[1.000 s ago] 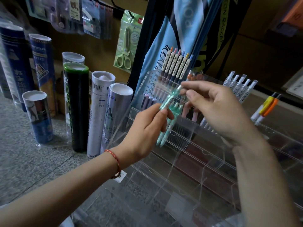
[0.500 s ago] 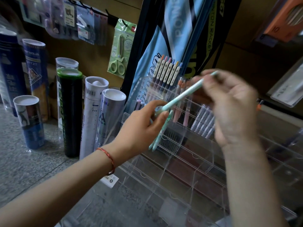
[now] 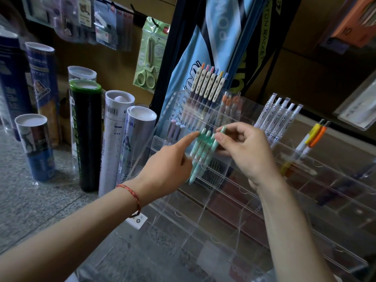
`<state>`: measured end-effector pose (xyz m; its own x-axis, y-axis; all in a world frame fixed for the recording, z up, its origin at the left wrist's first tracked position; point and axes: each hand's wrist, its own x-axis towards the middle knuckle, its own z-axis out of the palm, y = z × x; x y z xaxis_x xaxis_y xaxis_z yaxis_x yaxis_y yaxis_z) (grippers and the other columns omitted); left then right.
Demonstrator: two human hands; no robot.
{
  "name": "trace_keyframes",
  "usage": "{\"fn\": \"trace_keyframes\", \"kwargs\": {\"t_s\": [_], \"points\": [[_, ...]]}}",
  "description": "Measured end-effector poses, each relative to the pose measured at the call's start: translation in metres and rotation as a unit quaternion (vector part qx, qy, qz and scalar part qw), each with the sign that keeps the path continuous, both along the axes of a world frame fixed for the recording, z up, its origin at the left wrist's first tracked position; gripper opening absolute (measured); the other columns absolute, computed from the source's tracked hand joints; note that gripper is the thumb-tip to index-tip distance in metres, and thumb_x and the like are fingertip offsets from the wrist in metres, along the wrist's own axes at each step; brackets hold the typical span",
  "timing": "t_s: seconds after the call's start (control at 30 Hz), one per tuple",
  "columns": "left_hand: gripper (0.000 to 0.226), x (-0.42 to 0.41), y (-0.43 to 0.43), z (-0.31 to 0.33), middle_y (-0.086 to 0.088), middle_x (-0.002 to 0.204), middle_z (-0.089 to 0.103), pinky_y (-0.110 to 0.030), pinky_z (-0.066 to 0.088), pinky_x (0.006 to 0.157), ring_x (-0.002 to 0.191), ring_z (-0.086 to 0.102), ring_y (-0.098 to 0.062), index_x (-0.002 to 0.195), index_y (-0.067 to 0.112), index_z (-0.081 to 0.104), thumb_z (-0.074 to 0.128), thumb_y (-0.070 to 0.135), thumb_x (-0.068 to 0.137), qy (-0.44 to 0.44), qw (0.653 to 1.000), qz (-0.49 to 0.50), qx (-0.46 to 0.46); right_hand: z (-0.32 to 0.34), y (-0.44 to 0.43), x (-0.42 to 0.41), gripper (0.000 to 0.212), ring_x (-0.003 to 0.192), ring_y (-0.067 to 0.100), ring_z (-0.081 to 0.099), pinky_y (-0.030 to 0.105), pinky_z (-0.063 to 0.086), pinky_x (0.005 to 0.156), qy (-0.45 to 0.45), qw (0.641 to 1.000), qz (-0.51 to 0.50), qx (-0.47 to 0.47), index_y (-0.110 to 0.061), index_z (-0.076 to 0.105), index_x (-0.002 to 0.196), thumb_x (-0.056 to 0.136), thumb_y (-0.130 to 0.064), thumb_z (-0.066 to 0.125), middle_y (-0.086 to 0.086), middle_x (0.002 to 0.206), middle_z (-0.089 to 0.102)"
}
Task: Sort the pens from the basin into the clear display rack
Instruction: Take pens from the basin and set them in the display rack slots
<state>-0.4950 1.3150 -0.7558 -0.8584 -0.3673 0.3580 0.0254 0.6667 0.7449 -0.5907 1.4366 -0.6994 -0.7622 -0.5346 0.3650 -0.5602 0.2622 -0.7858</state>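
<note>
The clear display rack (image 3: 223, 200) stands in front of me in stepped tiers. A row of mint-green pens (image 3: 200, 153) sits in a second-tier slot. My left hand (image 3: 168, 163) points its straight index finger onto the top of the leftmost green pen, with its other fingers curled. My right hand (image 3: 248, 147) pinches the rightmost green pen (image 3: 223, 130) near its top, between thumb and index finger, and that pen stands in the slot beside the others. The basin is out of view.
Other rack slots hold cream pens (image 3: 209, 84), white pens (image 3: 278, 117) and yellow and orange pens (image 3: 311, 137). Shuttlecock tubes (image 3: 85, 135) stand on the floor at left. A scissors pack (image 3: 148, 58) and a blue racket bag (image 3: 213, 37) hang behind.
My right hand took one green pen from the bunch in my left hand and brought it down into the slot. The other pens now stand in the slot, and my left hand only touches them.
</note>
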Motion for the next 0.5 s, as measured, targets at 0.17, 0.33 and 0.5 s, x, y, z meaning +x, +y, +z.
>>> {"fn": "trace_keyframes", "kwargs": {"t_s": [0.17,0.33,0.5], "points": [[0.066,-0.001,0.000,-0.003,-0.006,0.058,0.059,-0.048,0.051,0.058,0.057,0.058,-0.029,0.144,0.035,0.017,0.043,0.009,0.089,0.000,1.000,0.001,-0.012,-0.009,-0.003,-0.001,0.013,0.082,0.021,0.068,0.043,0.057,0.077,0.026,0.996,-0.023,0.079,-0.015,0.064,0.087,0.079,-0.019,0.073,0.004,0.085,0.070],[0.067,-0.001,-0.005,-0.004,-0.006,0.060,0.059,-0.048,0.051,0.059,0.056,0.057,-0.027,0.145,0.035,0.014,0.043,0.009,0.090,-0.003,1.000,-0.003,-0.029,-0.001,-0.002,0.004,0.024,0.082,0.014,0.066,0.039,0.056,0.080,0.034,0.987,-0.030,0.151,-0.013,0.065,0.093,0.074,-0.020,0.078,0.000,0.087,0.069],[0.058,0.027,-0.015,-0.021,0.002,0.059,0.057,-0.041,0.050,0.057,0.055,0.057,-0.015,0.145,0.034,0.015,0.036,0.020,0.093,0.057,0.994,-0.014,-0.095,-0.001,-0.002,0.025,0.067,0.096,0.004,0.051,0.007,0.044,0.070,0.151,0.973,-0.089,0.149,-0.019,0.038,0.139,0.080,-0.013,0.071,-0.005,0.120,0.053]]}}
